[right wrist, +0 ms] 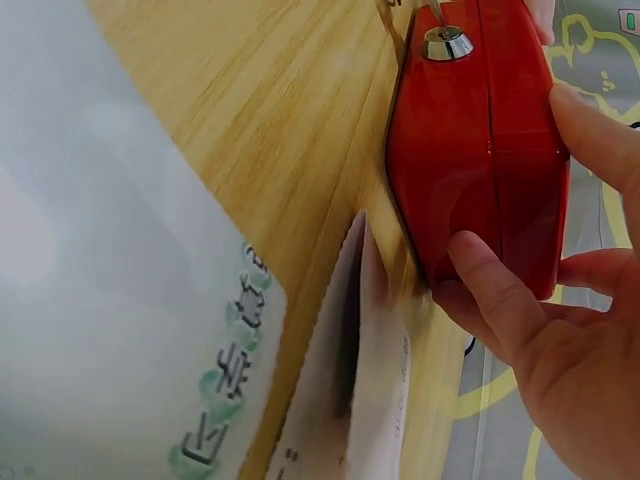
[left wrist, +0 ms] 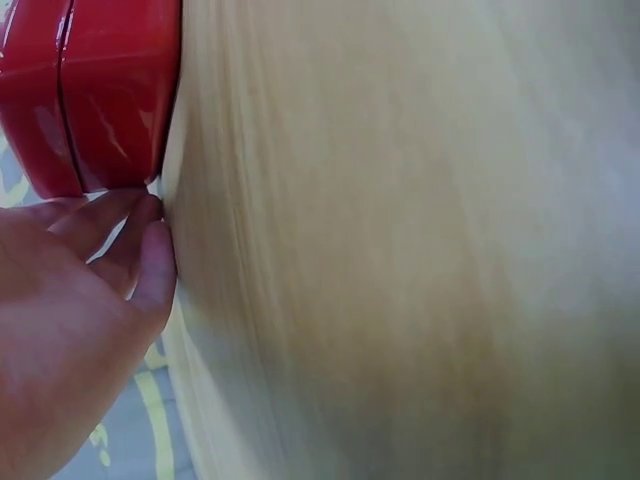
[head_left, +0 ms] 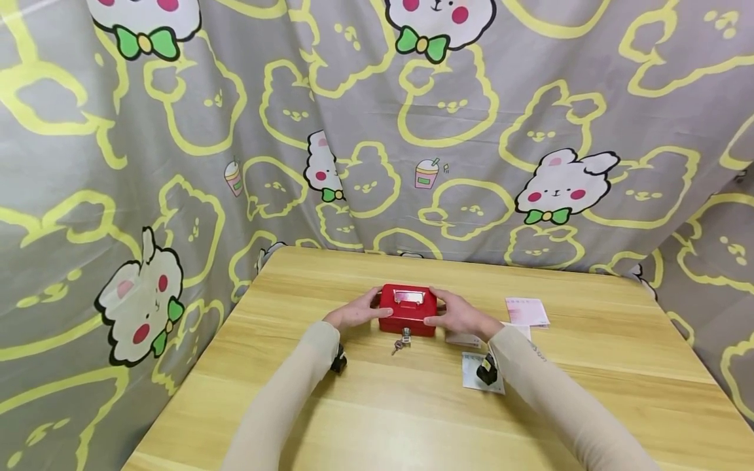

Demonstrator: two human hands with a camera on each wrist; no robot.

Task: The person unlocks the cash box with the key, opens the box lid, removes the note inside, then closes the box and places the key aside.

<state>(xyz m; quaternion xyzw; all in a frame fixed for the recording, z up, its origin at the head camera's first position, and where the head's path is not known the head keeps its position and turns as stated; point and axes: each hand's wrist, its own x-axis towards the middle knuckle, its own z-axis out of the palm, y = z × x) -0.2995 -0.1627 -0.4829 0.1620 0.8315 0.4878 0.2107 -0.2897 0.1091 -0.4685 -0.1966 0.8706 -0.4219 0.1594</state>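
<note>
A red metal cash box [head_left: 406, 322] with a lid handle [head_left: 408, 305] sits closed on the wooden table, its keyhole side facing the person. My left hand [head_left: 360, 310] grips its left end, thumb laid over the lid's edge. On the opposite end my right hand [head_left: 458, 315] holds the box, thumb on the lid edge and fingers against the side. A key sits in the silver lock [right wrist: 447, 44], and more keys [head_left: 398, 347] hang from it in front. In the left wrist view, the left fingertips [left wrist: 148, 205] are right at the box's lower corner.
A pink banknote [head_left: 526, 311] lies at the right, partly over other notes. A folded note [right wrist: 345, 370] stands beside the box near the right hand. Under the right wrist lies a greenish-grey banknote [head_left: 474, 374]. A patterned curtain [head_left: 365, 118] hangs behind the table.
</note>
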